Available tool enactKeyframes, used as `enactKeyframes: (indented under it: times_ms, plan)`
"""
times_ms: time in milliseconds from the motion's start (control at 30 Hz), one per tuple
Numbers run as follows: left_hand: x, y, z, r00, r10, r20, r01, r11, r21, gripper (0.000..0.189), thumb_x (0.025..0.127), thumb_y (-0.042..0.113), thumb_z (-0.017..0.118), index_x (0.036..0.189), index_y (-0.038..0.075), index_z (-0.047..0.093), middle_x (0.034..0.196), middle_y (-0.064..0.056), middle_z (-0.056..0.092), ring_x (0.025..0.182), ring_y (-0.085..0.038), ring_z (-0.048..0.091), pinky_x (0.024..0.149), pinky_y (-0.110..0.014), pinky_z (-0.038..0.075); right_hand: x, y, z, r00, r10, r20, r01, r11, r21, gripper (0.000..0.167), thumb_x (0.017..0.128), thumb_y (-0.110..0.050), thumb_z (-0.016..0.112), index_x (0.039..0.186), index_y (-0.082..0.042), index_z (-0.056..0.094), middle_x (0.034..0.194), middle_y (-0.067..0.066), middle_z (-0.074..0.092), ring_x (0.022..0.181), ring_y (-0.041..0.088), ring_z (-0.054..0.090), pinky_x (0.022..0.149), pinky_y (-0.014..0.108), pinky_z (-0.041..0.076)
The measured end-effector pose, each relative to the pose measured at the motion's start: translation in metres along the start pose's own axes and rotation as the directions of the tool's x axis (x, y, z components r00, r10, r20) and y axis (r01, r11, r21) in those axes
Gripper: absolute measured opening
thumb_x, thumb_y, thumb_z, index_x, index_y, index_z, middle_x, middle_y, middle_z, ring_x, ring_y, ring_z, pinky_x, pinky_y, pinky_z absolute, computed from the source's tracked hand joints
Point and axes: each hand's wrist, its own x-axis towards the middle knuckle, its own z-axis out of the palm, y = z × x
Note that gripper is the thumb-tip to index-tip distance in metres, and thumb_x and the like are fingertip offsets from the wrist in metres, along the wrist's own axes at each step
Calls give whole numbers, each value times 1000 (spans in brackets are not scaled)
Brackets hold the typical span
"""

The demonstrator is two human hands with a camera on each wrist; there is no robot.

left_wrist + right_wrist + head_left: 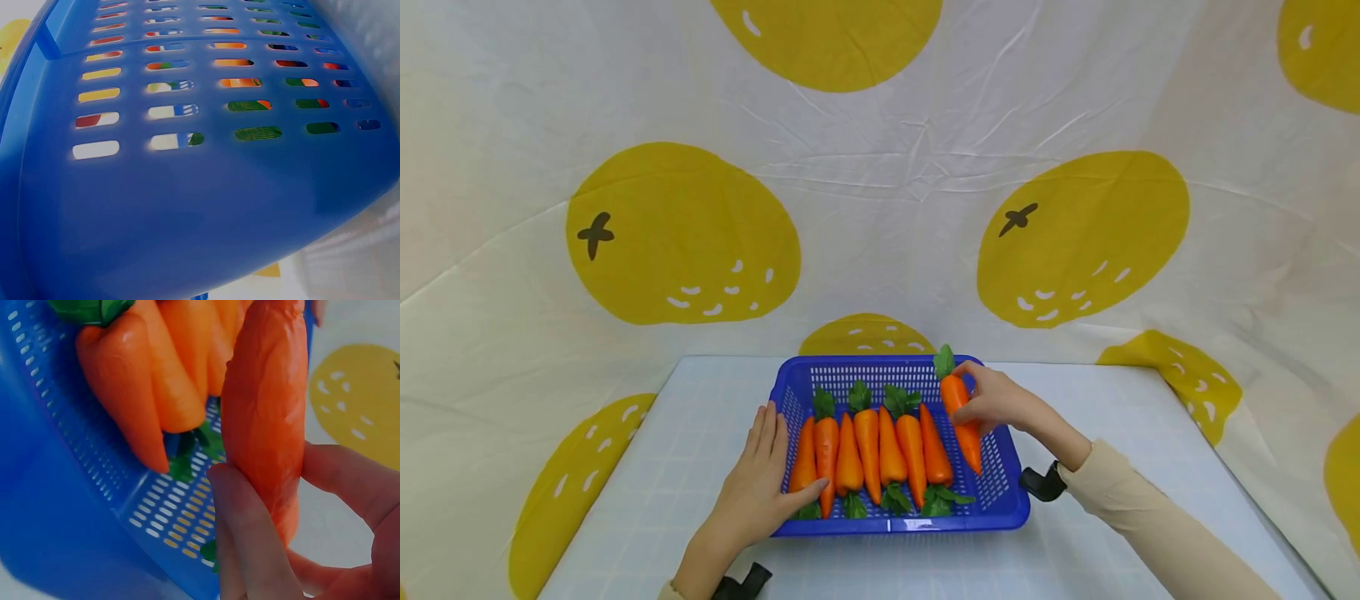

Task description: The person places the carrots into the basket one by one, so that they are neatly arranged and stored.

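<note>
A carrot point(958, 417) with green leaves at its far end is pinched between the thumb and fingers of my right hand point(996, 398), tilted over the right part of a blue basket point(992, 523). In the right wrist view, the fingers grip the carrot point(265, 394) from both sides. Several carrots point(868, 442) lie side by side in the basket, their leafy ends pointing alternately away and toward me. My left hand point(760, 483) rests along the basket's left side with straight fingers, its thumb reaching over the near left corner. The left wrist view shows only the basket's slotted wall point(187, 200).
The basket stands on a pale checked table point(647, 500). Behind it hangs a white cloth point(880, 242) printed with large yellow fruit. A dark strap point(1043, 482) is on the right wrist, another strap point(745, 581) on the left.
</note>
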Motion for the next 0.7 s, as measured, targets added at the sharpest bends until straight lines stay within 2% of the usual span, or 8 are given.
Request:
enactKeyframes:
  times_ms: [133,300,567,700]
  plan:
    - [0,0,0,1000,0,2,0,1000,1,115,85,73,56,152,-13,18,162,-27,0,150,-42,-1,114,-57,20,7,-3,8,999,37,28,-35,998,-60,69,75,-6,81,134,-2,45,103,19,59,68,25,67,56,38,59]
    - [0,0,0,1000,2,0,-2,1000,-4,114,86,72,57,152,-12,18,162,-27,0,150,-42,-1,114,-57,21,14,-7,17,998,57,37,-51,988,-144,69,75,-2,81,133,1,44,102,18,59,67,24,66,54,38,59]
    - [0,1,-1,1000,5,-5,-5,1000,-10,114,86,71,57,152,-13,19,162,-28,1,149,-43,0,113,-57,22,26,-4,27,989,132,64,-116,972,-204,71,76,1,80,137,2,42,111,21,57,62,26,66,53,38,58]
    - [0,1,-1,1000,5,-8,-5,1000,-6,114,85,71,58,152,-13,20,162,-28,1,149,-43,1,112,-57,24,31,-2,31,985,162,64,-142,960,-242,70,76,1,80,136,2,43,107,20,58,60,26,66,53,38,58]
